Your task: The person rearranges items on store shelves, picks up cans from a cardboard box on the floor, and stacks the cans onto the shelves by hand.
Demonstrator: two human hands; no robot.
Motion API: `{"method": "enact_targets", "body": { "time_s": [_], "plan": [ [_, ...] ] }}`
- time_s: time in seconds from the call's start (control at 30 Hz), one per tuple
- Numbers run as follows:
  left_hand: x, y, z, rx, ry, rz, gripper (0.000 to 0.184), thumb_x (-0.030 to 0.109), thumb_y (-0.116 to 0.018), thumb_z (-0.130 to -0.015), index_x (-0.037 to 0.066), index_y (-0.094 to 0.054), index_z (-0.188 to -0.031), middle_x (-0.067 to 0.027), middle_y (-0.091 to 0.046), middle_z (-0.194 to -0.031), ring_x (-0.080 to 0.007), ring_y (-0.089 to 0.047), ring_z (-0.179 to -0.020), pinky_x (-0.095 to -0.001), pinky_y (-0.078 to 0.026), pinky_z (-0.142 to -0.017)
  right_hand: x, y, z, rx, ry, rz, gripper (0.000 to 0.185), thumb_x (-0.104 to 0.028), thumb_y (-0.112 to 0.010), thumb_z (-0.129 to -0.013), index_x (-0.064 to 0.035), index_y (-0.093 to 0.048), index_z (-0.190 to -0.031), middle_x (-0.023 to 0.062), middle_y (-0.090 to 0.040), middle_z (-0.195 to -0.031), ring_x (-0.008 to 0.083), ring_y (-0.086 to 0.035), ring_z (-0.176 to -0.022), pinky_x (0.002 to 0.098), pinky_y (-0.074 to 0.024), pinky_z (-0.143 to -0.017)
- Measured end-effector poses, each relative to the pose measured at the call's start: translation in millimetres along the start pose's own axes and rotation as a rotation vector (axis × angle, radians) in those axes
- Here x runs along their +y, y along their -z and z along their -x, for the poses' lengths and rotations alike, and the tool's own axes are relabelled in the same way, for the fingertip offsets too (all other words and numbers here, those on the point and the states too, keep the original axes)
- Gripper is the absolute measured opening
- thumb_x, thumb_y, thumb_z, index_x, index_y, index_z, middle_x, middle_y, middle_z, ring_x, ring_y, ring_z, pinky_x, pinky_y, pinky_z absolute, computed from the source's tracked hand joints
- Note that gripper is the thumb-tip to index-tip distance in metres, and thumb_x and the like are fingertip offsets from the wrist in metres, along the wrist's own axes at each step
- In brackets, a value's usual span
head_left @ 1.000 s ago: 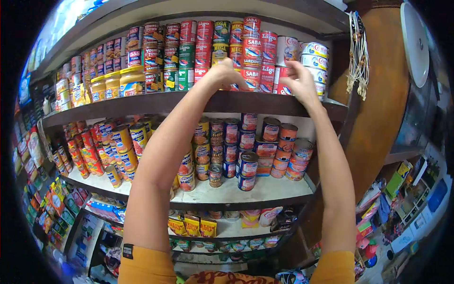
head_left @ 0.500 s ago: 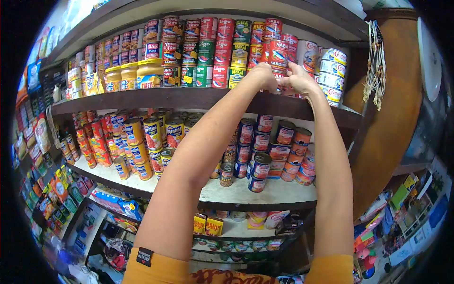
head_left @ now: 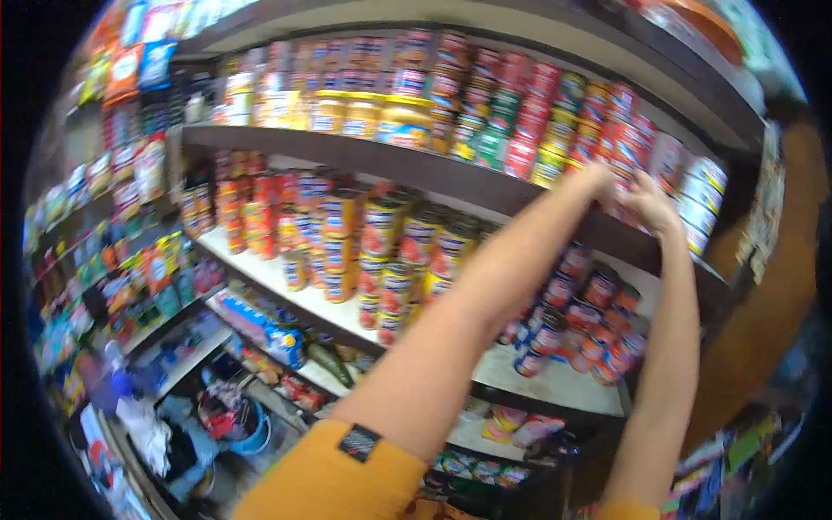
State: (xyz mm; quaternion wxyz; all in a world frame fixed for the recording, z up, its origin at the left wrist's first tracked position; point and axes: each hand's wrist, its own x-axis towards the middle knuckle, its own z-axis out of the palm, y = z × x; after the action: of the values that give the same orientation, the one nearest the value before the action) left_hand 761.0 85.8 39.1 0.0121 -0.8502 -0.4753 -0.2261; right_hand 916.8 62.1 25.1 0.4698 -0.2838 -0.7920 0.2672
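Both my hands are at the upper shelf (head_left: 347, 149), close together at the red sardine cans (head_left: 631, 143) on its right part. My left hand (head_left: 598, 180) is at the front of these cans, its fingers blurred. Just to its right, my right hand (head_left: 650, 204) has its fingers bent toward the same cans. Motion blur hides what either hand grips. White-labelled cans (head_left: 700, 201) are stacked to the right of my right hand. Yellow cans (head_left: 556, 147) and red-and-white cans (head_left: 530, 121) stand to the left.
Yellow-lidded jars (head_left: 405, 121) stand further left on the upper shelf. Below, the middle shelf (head_left: 555, 386) holds Argentina cans (head_left: 379, 230) and stacked blue-and-red cans (head_left: 542, 342). Hanging strings (head_left: 767, 204) are at the right edge. A blue basin (head_left: 253, 433) is at the lower left.
The view has turned left and tilted, so the shelves slant down to the right. My hands came together at the red cans from their earlier spread position and remain close together.
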Motion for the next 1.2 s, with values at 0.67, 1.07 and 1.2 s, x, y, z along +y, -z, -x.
{"method": "enact_targets", "body": {
  "time_s": [0.67, 1.07, 1.2],
  "plan": [
    [-3, -25, -26, 0.345, 0.074, 0.224, 0.076, 0.032, -0.091, -0.044, -0.003, -0.063, -0.105, -0.0175, -0.064, -0.110, -0.0261, -0.063, -0.104, -0.0330, -0.052, -0.089, 15, 17, -9, 0.131, -0.158, 0.225, 0.019, -0.002, -0.058, -0.073, -0.0088, -0.040, -0.074, 0.0016, -0.048, -0.061, 0.0083, -0.045, -0.049, 0.0227, -0.0343, -0.041],
    [0, -13, 10, 0.387, 0.019, 0.260, 0.062, 0.030, -0.089, -0.048, 0.000, -0.067, -0.098, -0.0189, -0.066, -0.104, -0.0270, -0.064, -0.101, -0.0349, -0.052, -0.086, 1, 9, -2, 0.074, -0.234, 0.130, 0.023, -0.007, -0.063, -0.079, -0.0088, -0.040, -0.085, 0.0003, -0.047, -0.058, 0.0077, -0.041, -0.041, 0.0232, -0.0284, -0.035],
    [0, -9, 16, 0.381, -0.011, 0.241, 0.059, 0.026, -0.087, -0.051, -0.003, -0.065, -0.098, -0.0229, -0.064, -0.105, -0.0304, -0.063, -0.101, -0.0367, -0.052, -0.085, -2, 7, 1, 0.116, -0.227, 0.283, 0.023, -0.011, -0.063, -0.080, -0.0050, -0.046, -0.094, 0.0043, -0.055, -0.074, 0.0116, -0.054, -0.058, 0.0258, -0.0408, -0.045]
  ]
}}
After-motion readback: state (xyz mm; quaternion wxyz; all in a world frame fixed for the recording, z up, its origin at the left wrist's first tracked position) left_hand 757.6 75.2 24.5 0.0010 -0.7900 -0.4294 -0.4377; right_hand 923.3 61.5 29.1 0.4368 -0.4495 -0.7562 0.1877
